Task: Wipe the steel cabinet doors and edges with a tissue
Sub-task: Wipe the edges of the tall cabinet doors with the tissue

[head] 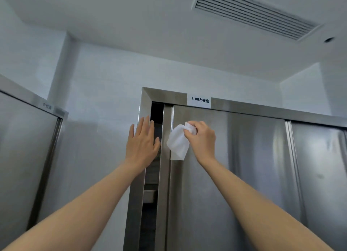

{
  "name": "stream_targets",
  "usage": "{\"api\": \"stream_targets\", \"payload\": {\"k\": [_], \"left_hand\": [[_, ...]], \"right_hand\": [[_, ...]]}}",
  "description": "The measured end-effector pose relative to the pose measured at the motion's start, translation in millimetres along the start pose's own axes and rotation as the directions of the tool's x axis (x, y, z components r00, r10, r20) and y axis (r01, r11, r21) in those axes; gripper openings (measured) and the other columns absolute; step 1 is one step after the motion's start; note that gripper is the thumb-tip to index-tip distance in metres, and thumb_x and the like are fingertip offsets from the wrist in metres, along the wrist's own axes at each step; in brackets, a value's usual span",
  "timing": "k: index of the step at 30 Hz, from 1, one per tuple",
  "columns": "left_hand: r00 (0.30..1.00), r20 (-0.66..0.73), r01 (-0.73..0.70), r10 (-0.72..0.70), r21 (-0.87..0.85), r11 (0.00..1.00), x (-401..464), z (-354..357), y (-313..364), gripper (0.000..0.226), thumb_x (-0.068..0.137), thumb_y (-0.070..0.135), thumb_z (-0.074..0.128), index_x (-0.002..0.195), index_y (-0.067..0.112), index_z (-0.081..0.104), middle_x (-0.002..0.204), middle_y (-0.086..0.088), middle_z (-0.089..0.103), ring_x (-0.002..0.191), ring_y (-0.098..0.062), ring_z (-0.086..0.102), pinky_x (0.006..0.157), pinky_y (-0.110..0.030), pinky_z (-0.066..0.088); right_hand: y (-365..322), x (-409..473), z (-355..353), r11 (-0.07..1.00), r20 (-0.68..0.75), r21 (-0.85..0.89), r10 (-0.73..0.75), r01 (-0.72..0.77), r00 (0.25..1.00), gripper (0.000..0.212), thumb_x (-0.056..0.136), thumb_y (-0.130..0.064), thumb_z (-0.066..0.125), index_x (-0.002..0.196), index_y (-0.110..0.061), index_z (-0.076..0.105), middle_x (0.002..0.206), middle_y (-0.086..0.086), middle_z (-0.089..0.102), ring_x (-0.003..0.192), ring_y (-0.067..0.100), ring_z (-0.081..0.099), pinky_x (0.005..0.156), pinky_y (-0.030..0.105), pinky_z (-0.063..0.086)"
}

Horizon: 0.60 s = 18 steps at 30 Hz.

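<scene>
- Pinching a crumpled white tissue (178,142): right hand (202,138) fingers (187,131) curled round its bunched top corner, rest of the sheet hanging down-left, loose.
- Tissue lies against the upper left part of the brushed steel sliding cabinet door (234,175), over the door's left vertical edge strip (165,175); flat contact vs just in front, can't tell.
- Left hand (142,143) flat, fingers (144,127) straight and slightly spread, holding nothing; sits over the steel cabinet frame post (135,194) and the dark gap, looks like bracing; actual touch unclear.
- Key relation: door edge runs vertical, long axis top to bottom, just left of and below the right-hand fingers; tissue already on it. Right hand is the nearer one and has the tissue, so the stroke is likely downward along that edge, or right across the panel.
- Container: cabinet open a narrow slot (152,175) between post and door; inside dark, shelf edges faintly visible, contents not readable.
- White paper label with black print (200,100) on the cabinet top rail, above the tissue.
- Second steel door panel (319,175) to the right, behind a vertical overlap.
- Separate steel cabinet (24,157) at far left, well apart.
- Ceiling vent grille (253,12) overhead.
- Progress guess: working the upper door, most of the panel and lower edges probably still to wipe.
</scene>
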<state>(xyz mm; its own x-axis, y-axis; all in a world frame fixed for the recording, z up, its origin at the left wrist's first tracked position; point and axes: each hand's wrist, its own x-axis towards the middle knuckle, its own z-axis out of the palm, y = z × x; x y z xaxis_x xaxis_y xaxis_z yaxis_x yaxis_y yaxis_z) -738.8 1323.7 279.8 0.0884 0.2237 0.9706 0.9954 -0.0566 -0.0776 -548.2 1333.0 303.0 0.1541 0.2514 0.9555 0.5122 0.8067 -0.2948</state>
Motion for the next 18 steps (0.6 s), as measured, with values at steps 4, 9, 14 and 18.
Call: {"api": "stream_targets", "payload": {"k": [4, 9, 14, 18], "left_hand": [[1.0, -0.012, -0.015, 0.015, 0.03, 0.999, 18, 14, -17, 0.058, 0.097, 0.032, 0.038, 0.145, -0.001, 0.045, 0.152, -0.017, 0.042, 0.141, -0.032, 0.04, 0.111, -0.052, 0.035], [0.995, -0.063, -0.071, 0.071, 0.008, 0.997, 15, 37, -32, 0.063, 0.093, 0.031, 0.031, 0.144, -0.003, 0.044, 0.151, -0.016, 0.045, 0.138, -0.03, 0.045, 0.105, -0.051, 0.044], [0.985, -0.144, -0.102, 0.099, -0.014, 0.995, 12, 62, -37, 0.065, 0.095, 0.03, 0.03, 0.152, 0.0, 0.03, 0.16, -0.014, 0.028, 0.148, -0.024, 0.018, 0.114, -0.05, 0.033], [0.978, -0.179, -0.12, 0.112, -0.039, 0.992, 12, 70, -38, 0.065, 0.097, 0.032, 0.028, 0.154, 0.001, 0.026, 0.163, -0.013, 0.021, 0.151, -0.026, 0.015, 0.119, -0.048, 0.025]], "right_hand": [[-9, 38, 27, 0.999, -0.054, 0.013, -0.041, 0.042, 0.998, 0.021, 0.085, -0.012, 0.067, 0.105, -0.015, 0.074, 0.105, 0.0, 0.068, 0.091, 0.02, 0.062, 0.075, 0.028, 0.042], [0, 56, 62, 0.982, -0.104, -0.144, -0.14, 0.124, 0.985, 0.021, 0.084, -0.01, 0.067, 0.104, -0.013, 0.074, 0.105, 0.003, 0.067, 0.092, 0.026, 0.061, 0.066, 0.027, 0.03], [24, 32, 99, 0.914, -0.18, -0.306, -0.33, 0.266, 0.927, 0.018, 0.071, 0.0, 0.072, 0.085, -0.009, 0.074, 0.082, 0.004, 0.067, 0.074, 0.028, 0.063, 0.059, 0.023, 0.031], [32, 7, 112, 0.854, -0.243, -0.305, -0.499, 0.423, 0.832, 0.03, 0.083, -0.014, 0.052, 0.099, -0.004, 0.075, 0.093, 0.004, 0.072, 0.09, 0.016, 0.053, 0.076, 0.02, 0.042]]}}
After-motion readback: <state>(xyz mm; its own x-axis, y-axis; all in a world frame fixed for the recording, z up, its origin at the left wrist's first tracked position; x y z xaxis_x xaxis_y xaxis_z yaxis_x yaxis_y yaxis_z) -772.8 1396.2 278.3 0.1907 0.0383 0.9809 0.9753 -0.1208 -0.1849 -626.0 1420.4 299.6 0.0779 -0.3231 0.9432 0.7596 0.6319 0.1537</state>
